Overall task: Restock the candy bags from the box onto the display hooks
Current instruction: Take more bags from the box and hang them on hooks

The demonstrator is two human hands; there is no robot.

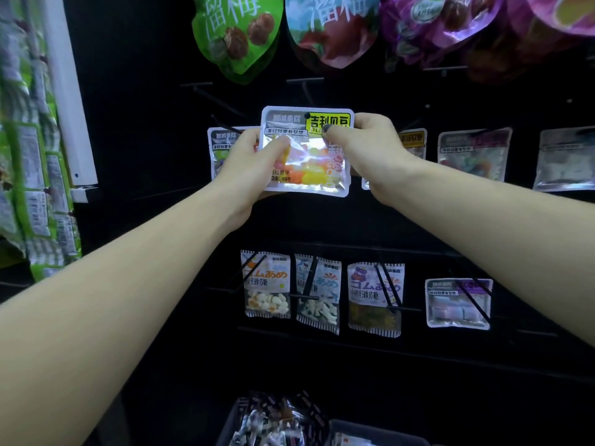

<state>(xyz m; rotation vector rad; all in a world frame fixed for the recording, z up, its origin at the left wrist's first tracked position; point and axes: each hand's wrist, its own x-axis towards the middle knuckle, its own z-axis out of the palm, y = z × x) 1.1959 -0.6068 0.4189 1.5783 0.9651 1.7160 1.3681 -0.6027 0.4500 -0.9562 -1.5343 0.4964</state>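
- While both arms reach toward the black display wall (450,220), the candy bag (306,152) is held up in front of the middle row of hooks, upright and facing the camera.
- Left hand (248,165): grips the bag's left edge, thumb pressed on the front, fingers hidden behind.
- Right hand (363,146): pinches the bag's upper right corner, thumb on the yellow label, fingers curled behind.
- The hanging hole at the bag's top edge sits at the tip of a hook (307,93); whether the hook has entered the hole cannot be told.
- Partly hidden behind the hands, similar bags hang on either side in the same row; a grey bag (473,154) hangs further right.
- Lower row: three striped bags (318,294) and one pale bag (457,302) hang on hooks.
- Upper row: a large green pouch (235,33) with more large pouches beside it.
- Bottom edge: a dark box (231,426) holds wrapped candy bags.
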